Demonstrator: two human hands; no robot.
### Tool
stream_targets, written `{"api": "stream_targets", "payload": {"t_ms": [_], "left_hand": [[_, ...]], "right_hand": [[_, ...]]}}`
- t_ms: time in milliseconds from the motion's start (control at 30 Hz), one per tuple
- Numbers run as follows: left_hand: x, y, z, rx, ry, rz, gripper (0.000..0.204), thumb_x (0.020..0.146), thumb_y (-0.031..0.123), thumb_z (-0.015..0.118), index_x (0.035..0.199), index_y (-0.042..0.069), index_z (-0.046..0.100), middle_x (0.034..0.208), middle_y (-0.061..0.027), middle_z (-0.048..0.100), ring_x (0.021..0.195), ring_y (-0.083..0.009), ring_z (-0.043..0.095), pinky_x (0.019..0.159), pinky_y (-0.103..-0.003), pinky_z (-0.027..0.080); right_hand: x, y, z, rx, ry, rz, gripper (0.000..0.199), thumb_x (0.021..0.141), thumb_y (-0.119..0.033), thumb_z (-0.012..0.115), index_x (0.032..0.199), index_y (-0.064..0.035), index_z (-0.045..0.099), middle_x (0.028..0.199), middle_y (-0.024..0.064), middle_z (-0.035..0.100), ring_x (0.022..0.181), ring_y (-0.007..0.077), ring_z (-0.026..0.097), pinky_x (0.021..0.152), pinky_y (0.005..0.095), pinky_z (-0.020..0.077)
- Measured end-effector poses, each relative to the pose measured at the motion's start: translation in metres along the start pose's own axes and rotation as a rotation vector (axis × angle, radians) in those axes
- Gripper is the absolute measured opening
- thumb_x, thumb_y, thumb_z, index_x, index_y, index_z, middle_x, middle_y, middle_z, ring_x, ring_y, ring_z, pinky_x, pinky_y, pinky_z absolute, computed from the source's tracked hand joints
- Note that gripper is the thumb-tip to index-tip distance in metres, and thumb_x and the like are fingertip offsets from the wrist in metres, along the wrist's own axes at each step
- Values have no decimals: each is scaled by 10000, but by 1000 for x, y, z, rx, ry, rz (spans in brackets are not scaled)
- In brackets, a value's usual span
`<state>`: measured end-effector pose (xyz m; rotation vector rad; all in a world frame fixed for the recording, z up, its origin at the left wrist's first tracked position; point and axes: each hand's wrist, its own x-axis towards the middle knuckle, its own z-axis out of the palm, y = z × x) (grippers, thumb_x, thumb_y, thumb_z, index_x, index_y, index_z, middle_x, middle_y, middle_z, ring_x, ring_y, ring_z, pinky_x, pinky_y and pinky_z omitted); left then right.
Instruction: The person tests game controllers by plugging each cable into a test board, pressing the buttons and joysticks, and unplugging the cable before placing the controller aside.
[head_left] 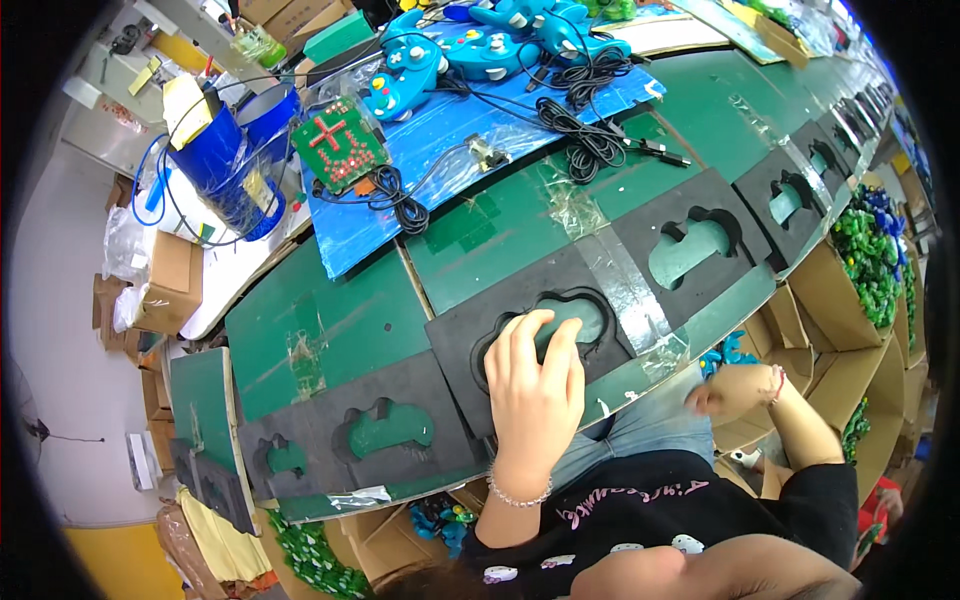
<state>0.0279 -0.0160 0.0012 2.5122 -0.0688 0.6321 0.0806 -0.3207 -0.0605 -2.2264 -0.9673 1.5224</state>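
The bench (330,320) is a long green surface running from lower left to upper right, curved by the lens. Black foam pads are taped along its near edge, each with a shaped cut-out. Left of the fingers (530,335), the floor holds cardboard boxes (165,280) and plastic bags. Above and left of the fingers stands a blue bucket (225,165), and beside it a green circuit board (340,143) with red parts lies on a blue sheet (440,140). A black cable (400,200) is coiled just below the board.

The left hand (535,390) lies palm down on the centre foam pad (480,345). Its fingers are spread open and flat, holding nothing; the tips reach into the cut-out (580,315). The cut-out's long axis runs roughly left to right along the bench edge, rising slightly to the right, with its lobes pointing away from the person. A silver bracelet (520,495) circles the wrist.

Far above the fingers, blue controllers (470,50) and bundled cables (580,120) lie on the sheet. Right of the fingers, further pads (690,245) follow the bench.

The right hand (725,392) is below the bench edge, over the lap, loosely curled; it is blurred, and whether it holds anything cannot be told. Right of it, open cartons (840,300) hold green and blue parts (865,255).
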Motion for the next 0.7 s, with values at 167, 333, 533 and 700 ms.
{"api": "stream_targets", "payload": {"t_ms": [167, 333, 533, 700], "left_hand": [[-1, 3, 0, 34, 9, 30, 208, 795, 67, 613, 1002, 62, 637, 1073, -114, 553, 1042, -303, 523, 902, -422, 387], [-1, 3, 0, 29, 60, 44, 183, 801, 83, 614, 981, 56, 638, 1056, -118, 563, 1031, -300, 531, 900, -426, 393], [-2, 2, 0, -15, 99, 65, 188, 790, 78, 619, 976, 56, 637, 1033, -110, 568, 1007, -289, 541, 883, -422, 399], [-2, 2, 2, -26, 85, 75, 192, 788, 93, 627, 977, 63, 639, 1040, -105, 566, 1026, -279, 533, 889, -415, 392]], "right_hand": [[-27, -106, -103, 1, 186, -753, 283, 882, -252, 626, 1083, -53, 626, 964, 107, 675, 794, 242, 666, 736, 335, 532], [81, -105, -209, -749, 1518, -154, 456, 743, -230, 715, 1121, -31, 555, 1088, 138, 567, 1005, 322, 540, 838, 410, 468], [109, -84, -227, -636, 1509, -165, 364, 785, -190, 684, 1099, -46, 569, 1077, 137, 553, 1015, 341, 521, 817, 407, 471], [47, -132, -220, -114, 1321, -89, 294, 861, -226, 631, 1126, -106, 588, 1246, 181, 542, 1164, 356, 501, 841, 404, 467]]}}
